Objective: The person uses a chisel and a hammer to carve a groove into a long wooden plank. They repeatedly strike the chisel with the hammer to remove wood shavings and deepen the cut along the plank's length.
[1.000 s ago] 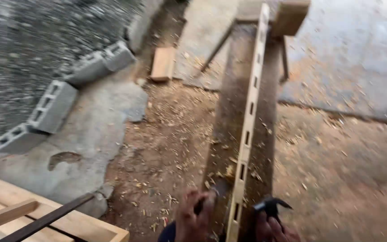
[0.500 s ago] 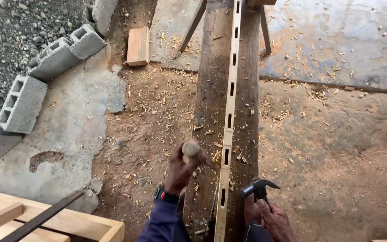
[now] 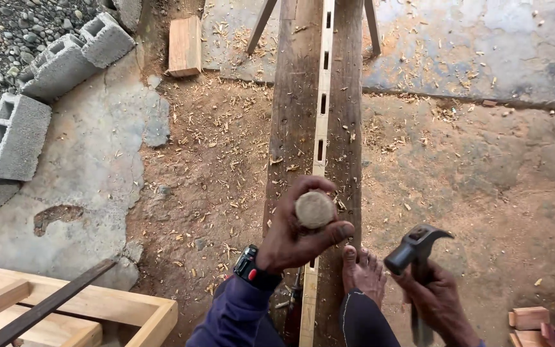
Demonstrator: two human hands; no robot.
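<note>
Wooden handle end, round and pale, now sits higher in the left hand (image 3: 297, 234) than half a second ago, and the view has tilted so the long plank (image 3: 297, 128) runs straight ahead. I judge the work moves from lining up toward striking. Fingers (image 3: 338, 232) of this hand are wrapped tight around the chisel handle (image 3: 315, 209), which stands over the slotted light strip (image 3: 321, 128) on the plank. Right hand (image 3: 438, 302) is clenched on the hammer (image 3: 414, 247), raised just beside a bare foot (image 3: 362, 273) resting on the plank
</note>
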